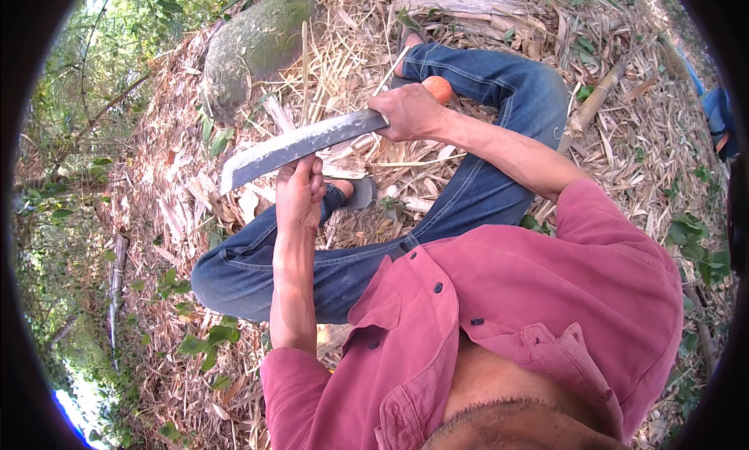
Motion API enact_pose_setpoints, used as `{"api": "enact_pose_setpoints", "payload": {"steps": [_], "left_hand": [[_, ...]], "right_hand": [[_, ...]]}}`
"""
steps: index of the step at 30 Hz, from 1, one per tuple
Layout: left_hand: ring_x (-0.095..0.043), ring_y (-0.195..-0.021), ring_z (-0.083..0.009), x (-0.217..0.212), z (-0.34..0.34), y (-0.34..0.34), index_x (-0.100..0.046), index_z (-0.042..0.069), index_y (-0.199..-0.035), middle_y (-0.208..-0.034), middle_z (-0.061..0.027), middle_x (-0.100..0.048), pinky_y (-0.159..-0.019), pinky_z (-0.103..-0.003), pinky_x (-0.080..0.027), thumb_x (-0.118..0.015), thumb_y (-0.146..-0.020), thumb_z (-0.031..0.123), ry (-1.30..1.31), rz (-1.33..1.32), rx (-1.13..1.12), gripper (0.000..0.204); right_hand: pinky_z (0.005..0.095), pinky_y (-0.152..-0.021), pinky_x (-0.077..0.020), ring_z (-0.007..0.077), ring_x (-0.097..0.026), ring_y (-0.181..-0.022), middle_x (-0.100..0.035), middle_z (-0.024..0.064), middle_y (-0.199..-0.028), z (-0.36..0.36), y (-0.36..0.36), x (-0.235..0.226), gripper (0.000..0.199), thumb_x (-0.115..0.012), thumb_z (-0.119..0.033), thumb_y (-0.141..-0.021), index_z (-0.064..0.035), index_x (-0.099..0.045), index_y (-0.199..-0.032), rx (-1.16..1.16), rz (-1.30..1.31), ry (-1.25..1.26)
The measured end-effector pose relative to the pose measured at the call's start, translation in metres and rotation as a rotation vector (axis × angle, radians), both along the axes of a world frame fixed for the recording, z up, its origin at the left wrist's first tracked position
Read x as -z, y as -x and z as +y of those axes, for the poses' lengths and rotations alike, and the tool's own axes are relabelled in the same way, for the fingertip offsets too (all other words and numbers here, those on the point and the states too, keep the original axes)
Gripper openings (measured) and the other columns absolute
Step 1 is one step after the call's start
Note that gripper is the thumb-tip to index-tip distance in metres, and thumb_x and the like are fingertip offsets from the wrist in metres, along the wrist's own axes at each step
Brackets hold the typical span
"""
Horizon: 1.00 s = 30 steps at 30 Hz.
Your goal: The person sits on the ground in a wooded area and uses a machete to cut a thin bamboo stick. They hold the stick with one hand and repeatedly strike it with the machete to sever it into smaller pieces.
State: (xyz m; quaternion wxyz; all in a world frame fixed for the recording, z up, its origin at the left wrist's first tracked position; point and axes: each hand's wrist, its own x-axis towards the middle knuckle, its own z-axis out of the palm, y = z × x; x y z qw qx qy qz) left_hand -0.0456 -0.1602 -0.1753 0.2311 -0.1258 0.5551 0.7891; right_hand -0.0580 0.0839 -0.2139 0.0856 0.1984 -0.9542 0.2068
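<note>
My right hand [410, 113] is wrapped round the handle of a machete [300, 147], and the handle's rounded orange end [438, 89] shows past my fist. The broad blade, dark with pale smears, points left and slightly toward me, ending in a squared tip. My left hand [300, 186] is closed just on the near side of the blade, its fingertips close against the lower edge. A thin pale strip [304, 68] stands in line with that fist beyond the blade. Whether my left fingers hold it is hidden.
My bent legs in blue jeans [499, 138] frame the space under the machete. A large mossy rock [253, 56] sits at the far left. Dry shavings and leaf litter [179, 193] cover the ground, and a cut stalk [601, 99] lies at the right. Green plants grow along the left.
</note>
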Motion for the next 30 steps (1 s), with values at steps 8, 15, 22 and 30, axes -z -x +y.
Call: {"api": "enact_pose_setpoints", "payload": {"steps": [8,15,22,30], "left_hand": [[-0.032,-0.045,0.0006,-0.018,-0.010,-0.043,-0.053,0.000,-0.125,-0.067,0.0045,-0.046,-0.037,-0.014,-0.024,-0.053,-0.096,0.018,0.010,-0.049,0.118,0.034],[-0.032,-0.045,0.0002,-0.024,-0.001,-0.029,-0.053,-0.001,-0.125,-0.066,0.0051,-0.045,-0.037,-0.014,-0.023,-0.053,-0.096,0.018,0.139,0.061,0.064,0.035],[-0.033,-0.044,0.0006,-0.026,-0.010,-0.060,-0.054,0.001,-0.126,-0.066,0.0049,-0.046,-0.037,-0.015,-0.024,-0.054,-0.096,0.021,0.203,0.083,0.072,0.036],[-0.036,-0.043,-0.0009,-0.014,-0.022,-0.066,-0.052,0.001,-0.126,-0.065,0.0044,-0.047,-0.037,-0.015,-0.028,-0.050,-0.097,0.022,0.094,0.010,0.023,0.035]], "right_hand": [[0.0296,-0.048,-0.0496,0.0121,-0.060,-0.051,-0.062,0.0026,-0.062,0.041,0.032,-0.012,0.024,-0.060,-0.034,-0.082,-0.0106,-0.063,-0.076,0.165,-0.159,-0.026],[0.0427,-0.057,-0.0504,0.0292,-0.064,-0.058,-0.063,0.0111,-0.066,0.008,0.014,-0.022,0.020,-0.067,-0.025,-0.070,-0.0075,-0.060,-0.074,-0.005,0.009,0.042],[0.0375,-0.058,-0.0503,0.0208,-0.063,-0.057,-0.065,0.0108,-0.067,0.044,0.052,-0.010,0.026,-0.060,-0.034,-0.077,-0.0085,-0.065,-0.077,0.151,-0.128,-0.019],[0.0321,-0.055,-0.0500,0.0151,-0.059,-0.052,-0.062,0.0057,-0.061,0.070,0.073,-0.015,0.029,-0.060,-0.034,-0.079,-0.0062,-0.066,-0.085,0.327,-0.248,0.080]]}}
